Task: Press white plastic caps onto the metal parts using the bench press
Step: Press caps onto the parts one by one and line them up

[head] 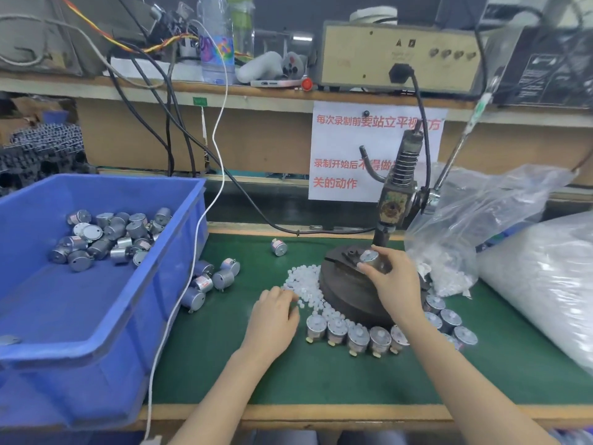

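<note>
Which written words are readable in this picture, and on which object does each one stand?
White paper sign: "每次录制前要站立平视", then partly hidden by the bench press, "方".
Same sign: "录制开始后不得做", rest hidden.
Same sign: "关的动作".
Beige box markings, bottle label, green tag: too blurred.

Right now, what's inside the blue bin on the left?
A heap of metal parts lies toward the back of the blue bin; its blue floor shows in front of them. The heap hides anything beneath it, and the near wall covers the floor's front strip.
</note>
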